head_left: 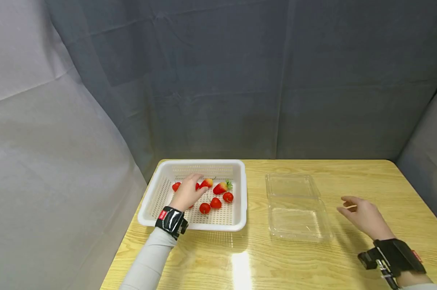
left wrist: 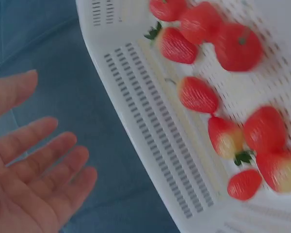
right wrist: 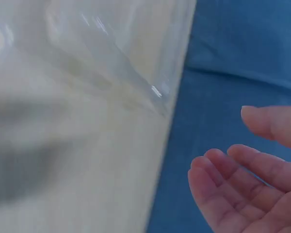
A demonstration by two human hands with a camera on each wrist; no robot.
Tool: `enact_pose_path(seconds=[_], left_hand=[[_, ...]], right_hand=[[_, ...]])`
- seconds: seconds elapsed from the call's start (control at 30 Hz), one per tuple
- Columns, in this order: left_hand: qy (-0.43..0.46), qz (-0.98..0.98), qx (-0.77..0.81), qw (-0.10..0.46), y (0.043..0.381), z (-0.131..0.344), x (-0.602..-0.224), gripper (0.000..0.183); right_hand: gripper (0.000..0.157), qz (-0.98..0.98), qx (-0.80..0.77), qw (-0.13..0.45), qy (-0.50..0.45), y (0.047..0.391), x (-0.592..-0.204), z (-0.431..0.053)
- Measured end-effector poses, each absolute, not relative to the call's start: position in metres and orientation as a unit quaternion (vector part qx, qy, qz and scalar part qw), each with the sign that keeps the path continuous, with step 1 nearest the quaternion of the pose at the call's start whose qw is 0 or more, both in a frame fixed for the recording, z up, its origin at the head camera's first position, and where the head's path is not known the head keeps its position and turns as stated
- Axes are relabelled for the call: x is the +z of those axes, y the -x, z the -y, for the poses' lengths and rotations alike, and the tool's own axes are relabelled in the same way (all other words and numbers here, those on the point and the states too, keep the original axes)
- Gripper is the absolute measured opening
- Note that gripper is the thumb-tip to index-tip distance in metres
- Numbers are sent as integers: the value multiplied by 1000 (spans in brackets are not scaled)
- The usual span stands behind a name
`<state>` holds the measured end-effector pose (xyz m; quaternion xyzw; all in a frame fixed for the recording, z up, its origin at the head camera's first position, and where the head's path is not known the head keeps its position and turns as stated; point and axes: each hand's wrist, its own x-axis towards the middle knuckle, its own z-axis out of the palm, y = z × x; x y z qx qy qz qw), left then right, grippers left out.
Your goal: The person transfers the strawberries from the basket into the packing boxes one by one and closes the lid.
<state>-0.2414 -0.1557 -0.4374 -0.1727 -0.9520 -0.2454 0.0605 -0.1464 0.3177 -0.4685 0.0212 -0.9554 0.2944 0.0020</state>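
My left hand (head_left: 187,194) hovers over the white plastic basket (head_left: 243,201), fingers loosely spread and holding nothing. Inside the basket lie several red fruits. A strawberry (head_left: 220,188) with a green leafy top and a round cherry-like fruit (head_left: 204,208) are among them; the hand hides part of the others. In the left wrist view, the left palm (left wrist: 29,194) has bare, relaxed fingers, apart from the strawberries (left wrist: 198,93). To the right, my right hand (head_left: 365,217) is in the air beside a clear plastic clamshell box (head_left: 294,219), its fingers slightly bent with nothing between them.
The clamshell's lid (head_left: 289,185) lies folded back toward the far side. Both containers stand on a light wooden table (head_left: 254,262). A dark cloth (head_left: 218,80) hangs behind it, and a pale cloth (head_left: 59,161) hangs along the left.
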Motion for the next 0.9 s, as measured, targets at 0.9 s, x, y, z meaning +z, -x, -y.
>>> enact_pose_path(seconds=[0.9], left_hand=[[185,948,-145,-213,298,113,-503,37]], right_hand=[[40,934,350,-29,70,135,-528,-290]])
